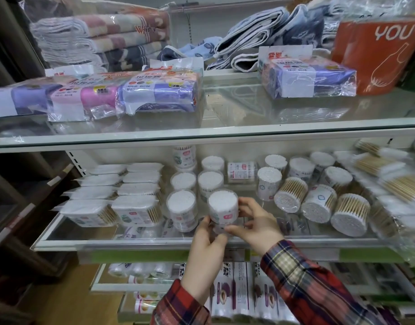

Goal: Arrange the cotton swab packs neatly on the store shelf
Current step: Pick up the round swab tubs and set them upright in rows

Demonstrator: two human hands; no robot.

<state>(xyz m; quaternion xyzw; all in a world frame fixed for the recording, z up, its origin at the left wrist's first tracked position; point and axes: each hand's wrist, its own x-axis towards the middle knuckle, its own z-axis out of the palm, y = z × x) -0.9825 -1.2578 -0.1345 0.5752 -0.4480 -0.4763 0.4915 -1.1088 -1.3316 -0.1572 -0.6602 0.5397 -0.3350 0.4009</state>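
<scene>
Both hands set a round clear plastic tub of white cotton swabs (223,206) near the front edge of the glass store shelf (136,242).

The left hand (205,245) pinches the tub's base from below and the right hand (255,221) curls its fingers round its right side, so the tub stands upright, seemingly stacked on another tub, just beside a matching stacked tub (182,207) on its left. A likely slip: a two-high stack this near the edge could topple forward if released off-centre, or a nudge rightward could knock the tilted tubs of wooden-stick swabs (291,194) lying loose there and roll them along the glass.
</scene>
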